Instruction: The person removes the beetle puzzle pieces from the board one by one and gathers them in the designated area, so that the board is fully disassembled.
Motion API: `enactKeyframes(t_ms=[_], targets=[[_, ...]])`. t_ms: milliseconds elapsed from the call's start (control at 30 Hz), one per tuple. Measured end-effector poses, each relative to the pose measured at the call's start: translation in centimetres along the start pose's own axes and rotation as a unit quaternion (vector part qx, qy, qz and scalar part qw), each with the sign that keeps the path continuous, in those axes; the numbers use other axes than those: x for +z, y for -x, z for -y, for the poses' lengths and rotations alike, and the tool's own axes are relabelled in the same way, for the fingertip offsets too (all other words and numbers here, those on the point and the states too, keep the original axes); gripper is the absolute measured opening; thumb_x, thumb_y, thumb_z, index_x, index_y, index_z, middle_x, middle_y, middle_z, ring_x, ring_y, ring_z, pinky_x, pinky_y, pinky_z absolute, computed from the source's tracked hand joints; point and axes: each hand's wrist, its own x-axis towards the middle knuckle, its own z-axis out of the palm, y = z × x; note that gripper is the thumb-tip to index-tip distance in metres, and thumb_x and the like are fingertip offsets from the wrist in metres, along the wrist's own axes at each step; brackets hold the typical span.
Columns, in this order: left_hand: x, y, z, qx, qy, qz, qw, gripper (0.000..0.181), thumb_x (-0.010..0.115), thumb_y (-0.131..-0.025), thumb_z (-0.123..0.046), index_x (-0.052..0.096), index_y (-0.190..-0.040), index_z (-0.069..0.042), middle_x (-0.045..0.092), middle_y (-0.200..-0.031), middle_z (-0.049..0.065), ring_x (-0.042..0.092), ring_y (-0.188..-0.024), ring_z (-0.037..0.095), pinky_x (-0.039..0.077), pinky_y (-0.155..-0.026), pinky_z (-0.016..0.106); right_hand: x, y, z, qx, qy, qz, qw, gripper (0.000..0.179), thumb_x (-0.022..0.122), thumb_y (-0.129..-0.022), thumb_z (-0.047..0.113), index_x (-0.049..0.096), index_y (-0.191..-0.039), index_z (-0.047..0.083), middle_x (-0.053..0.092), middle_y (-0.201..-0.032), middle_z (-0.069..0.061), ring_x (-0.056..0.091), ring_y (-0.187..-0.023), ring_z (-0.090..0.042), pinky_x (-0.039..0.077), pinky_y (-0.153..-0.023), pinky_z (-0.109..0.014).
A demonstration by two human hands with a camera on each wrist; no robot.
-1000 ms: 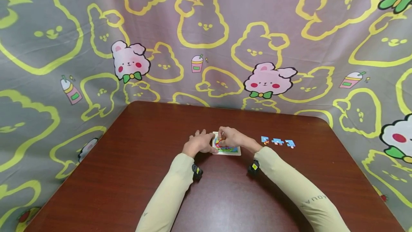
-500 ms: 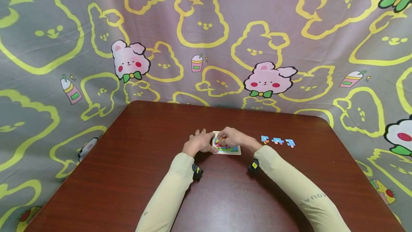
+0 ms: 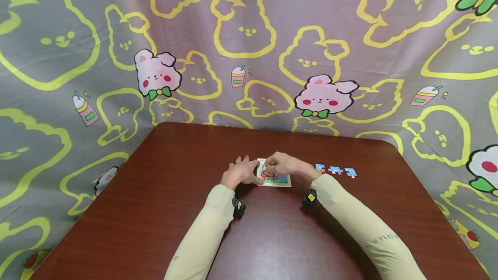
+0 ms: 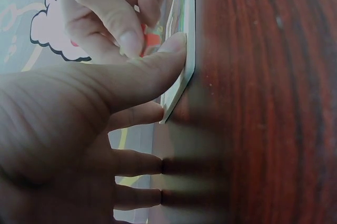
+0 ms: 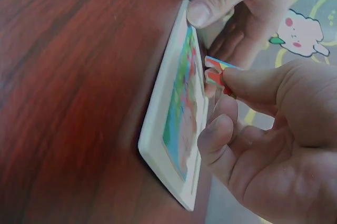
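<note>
Head view, largest item first: one grey patterned cloth [image 3: 264,68], hung upright behind and beside the table, printed with yellow outlined animals, pink rabbit heads and drink cups. One table [image 3: 155,202], dark reddish-brown wood grain, rounded far corners. Two pale sleeves, left [image 3: 204,228] and right [image 3: 358,224], the right one lettered. One left hand [image 3: 243,172], at the left side of the puzzle tray [image 5: 164,167]; thumb tip laid on the tray's rim, the other visible fingers spread apart, middle and ring fingertips down at the table. One right hand [image 3: 285,165], over the tray, thumb and index finger pinching a small puzzle piece [image 5: 215,76]. Tray: white-rimmed, coloured picture in red, green and blue, lying flat on the table between the hands, partly covered by the right. Two black wrist devices, one on the left wrist [image 3: 238,207], one on the right [image 3: 310,198]. Three loose pieces [image 3: 335,170], mostly blue, set in a row to the right of the tray, apart from one another. Pinched piece: red, blue and yellow, above the tray's picture; contact with it cannot be told.
</note>
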Motion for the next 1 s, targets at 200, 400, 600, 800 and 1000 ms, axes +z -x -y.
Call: enactKeyframes(t_ms=[200, 400, 600, 800, 1000], targets=[[-0.1, -0.1, 0.1, 0.002, 0.001, -0.007, 1.0000, 0.076, 0.070, -0.087, -0.050, 0.038, -0.152, -0.025, 0.017, -0.164, 0.016, 0.010, -0.151, 0.042, 0.018, -0.118, 0.061, -1.1, 1.1, -0.8, -0.010, -0.019, -0.007, 0.9997, 0.012, 0.059, -0.096, 0.011, 0.065, -0.088, 0.004, 0.046, -0.058, 0.005, 0.040, -0.048, -0.007, 0.035, -0.048, -0.021], [0.0, -0.1, 0.1, 0.005, 0.001, -0.010, 0.9999, 0.075, 0.070, -0.087, -0.049, 0.038, -0.152, -0.026, 0.017, -0.164, 0.016, 0.010, -0.151, 0.043, 0.018, -0.119, 0.061, -2.2, 2.3, -1.4, 0.011, -0.029, -0.001, 0.9995, 0.011, 0.061, -0.097, 0.015, 0.068, -0.091, 0.008, 0.059, -0.064, -0.007, 0.053, -0.049, -0.016, 0.052, -0.049, -0.036], [0.0, 0.1, 0.2, 0.012, 0.003, -0.013, 0.9998, 0.075, 0.069, -0.088, -0.049, 0.038, -0.152, -0.025, 0.018, -0.164, 0.016, 0.010, -0.151, 0.043, 0.018, -0.119, 0.061, -2.9, 3.4, -2.4, 0.037, -0.053, 0.010, 0.9978, 0.014, 0.062, -0.097, 0.018, 0.067, -0.091, 0.007, 0.068, -0.077, -0.015, 0.065, -0.055, -0.023, 0.055, -0.053, -0.046], [0.1, 0.2, 0.3, 0.019, 0.012, -0.017, 0.9996, 0.075, 0.070, -0.088, -0.048, 0.038, -0.152, -0.024, 0.017, -0.164, 0.017, 0.009, -0.151, 0.043, 0.017, -0.119, 0.062, -3.4, 4.7, -3.4, 0.051, -0.066, 0.020, 0.9963, 0.018, 0.065, -0.096, 0.020, 0.066, -0.087, 0.005, 0.068, -0.077, -0.015, 0.067, -0.055, -0.023, 0.054, -0.048, -0.040], [0.1, 0.3, 0.3, 0.018, 0.015, -0.019, 0.9995, 0.075, 0.070, -0.088, -0.048, 0.038, -0.152, -0.024, 0.018, -0.164, 0.017, 0.010, -0.151, 0.043, 0.017, -0.119, 0.062, -3.8, 5.8, -4.2, 0.066, -0.063, 0.021, 0.9956, 0.020, 0.068, -0.093, 0.021, 0.066, -0.084, 0.004, 0.067, -0.073, -0.014, 0.064, -0.052, -0.021, 0.052, -0.047, -0.041]])
